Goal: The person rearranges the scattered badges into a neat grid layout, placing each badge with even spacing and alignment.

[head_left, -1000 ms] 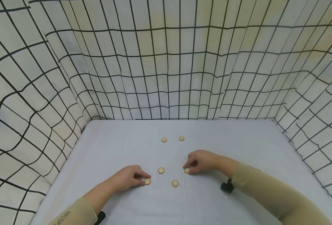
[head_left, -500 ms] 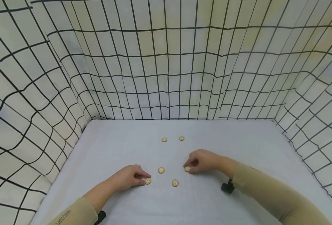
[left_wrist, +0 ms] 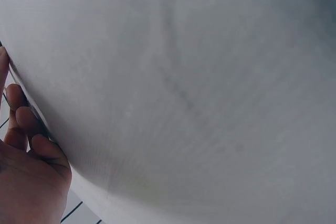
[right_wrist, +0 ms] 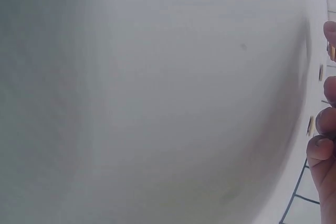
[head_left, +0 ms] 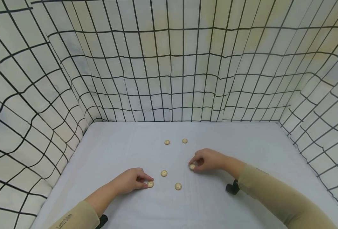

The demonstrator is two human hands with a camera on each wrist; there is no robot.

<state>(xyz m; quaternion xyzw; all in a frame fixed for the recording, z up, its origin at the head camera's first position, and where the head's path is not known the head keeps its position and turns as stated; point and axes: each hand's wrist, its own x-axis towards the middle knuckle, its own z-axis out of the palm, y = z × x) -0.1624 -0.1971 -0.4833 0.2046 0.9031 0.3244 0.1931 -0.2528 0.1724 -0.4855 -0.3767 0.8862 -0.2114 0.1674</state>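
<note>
Thumb and index finger of my left hand (head_left: pixel 131 180) pinch a round beige button (head_left: pixel 150 184) at its left edge, low over the white cloth. In the left wrist view my left hand (left_wrist: pixel 34 182) shows curled fingers at the lower left; its button is hidden there. My right hand (head_left: pixel 210 160) pinches another beige button (head_left: pixel 192 166), with a shadow on the cloth beneath the hand. A sliver of that button (right_wrist: pixel 332 52) appears between the fingers in the right wrist view. Between the hands lie two loose buttons, one nearer the left hand (head_left: pixel 164 173) and a front button (head_left: pixel 178 186).
Farther back on the white-covered table (head_left: pixel 123 140) lie two more beige buttons, a left one (head_left: pixel 167 142) and a right one (head_left: pixel 184 141). White walls with a black grid (head_left: pixel 171 66) enclose the table at the back and both sides.
My right hand has moved its button away from me and slightly right, its fingers lifting a little. The left hand and the loose buttons have stayed in place.
</note>
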